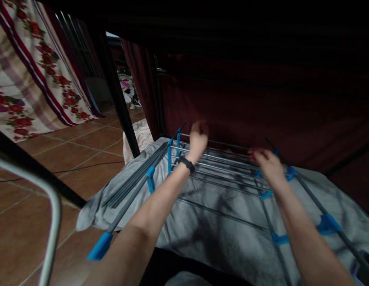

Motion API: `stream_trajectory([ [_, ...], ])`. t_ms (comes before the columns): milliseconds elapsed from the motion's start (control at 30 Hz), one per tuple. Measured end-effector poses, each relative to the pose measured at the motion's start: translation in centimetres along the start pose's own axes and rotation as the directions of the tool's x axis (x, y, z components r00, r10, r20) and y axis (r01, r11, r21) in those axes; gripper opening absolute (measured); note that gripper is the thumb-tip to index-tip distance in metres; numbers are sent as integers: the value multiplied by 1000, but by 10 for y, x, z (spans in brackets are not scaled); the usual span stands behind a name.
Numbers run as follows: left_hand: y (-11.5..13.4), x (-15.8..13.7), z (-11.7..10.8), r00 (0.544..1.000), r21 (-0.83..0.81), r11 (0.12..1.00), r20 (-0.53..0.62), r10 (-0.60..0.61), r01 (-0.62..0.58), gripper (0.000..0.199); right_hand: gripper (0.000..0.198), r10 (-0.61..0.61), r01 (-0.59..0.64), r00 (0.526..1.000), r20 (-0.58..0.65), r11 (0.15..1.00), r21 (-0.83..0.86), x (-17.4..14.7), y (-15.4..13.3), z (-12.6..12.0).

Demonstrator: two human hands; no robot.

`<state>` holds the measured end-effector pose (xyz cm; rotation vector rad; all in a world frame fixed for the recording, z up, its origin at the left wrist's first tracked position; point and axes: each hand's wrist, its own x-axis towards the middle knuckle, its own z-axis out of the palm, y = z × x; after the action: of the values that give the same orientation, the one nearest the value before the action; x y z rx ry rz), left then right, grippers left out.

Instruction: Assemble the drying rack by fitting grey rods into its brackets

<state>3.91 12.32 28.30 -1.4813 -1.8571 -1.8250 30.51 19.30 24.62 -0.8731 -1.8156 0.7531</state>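
A grey rack (220, 171) with blue clips lies flat on a grey cloth (202, 230) spread over the tile floor (83, 147), filling the middle of the scene. The left hand (198, 139), a black band (187, 163) on its wrist, reaches to the far rails at about 12 o'clock; it is blurred, fingers curled, and I cannot tell whether it grips a rail. The right hand (269, 165), at 2 o'clock, lies on the rails by a blue clip (266, 194), fingers bent down onto them, though a firm grasp is unclear. A dark red drape (246, 107) hangs behind. A floral curtain (32, 71) hangs at 10 o'clock.
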Motion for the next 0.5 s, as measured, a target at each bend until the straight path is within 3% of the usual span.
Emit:
stream_trajectory([
  [67,3,-73,17,997,-79,996,76,34,-28,28,34,-5,3,987,160,1000,7,-59,18,44],
  [133,-7,-147,23,954,-26,999,297,44,-38,33,30,8,19,964,264,995,-100,-124,47,78],
  [233,-38,-230,10,909,76,997,416,-25,-8,33,31,69,27,940,335,962,-273,-201,90,101],
  [367,-72,-270,-22,855,239,971,505,-117,-8,36,25,145,-57,945,293,956,-289,-240,120,98],
  [500,-85,-276,-42,783,348,931,607,-138,-106,33,12,242,-248,947,210,969,5,-237,123,95],
])
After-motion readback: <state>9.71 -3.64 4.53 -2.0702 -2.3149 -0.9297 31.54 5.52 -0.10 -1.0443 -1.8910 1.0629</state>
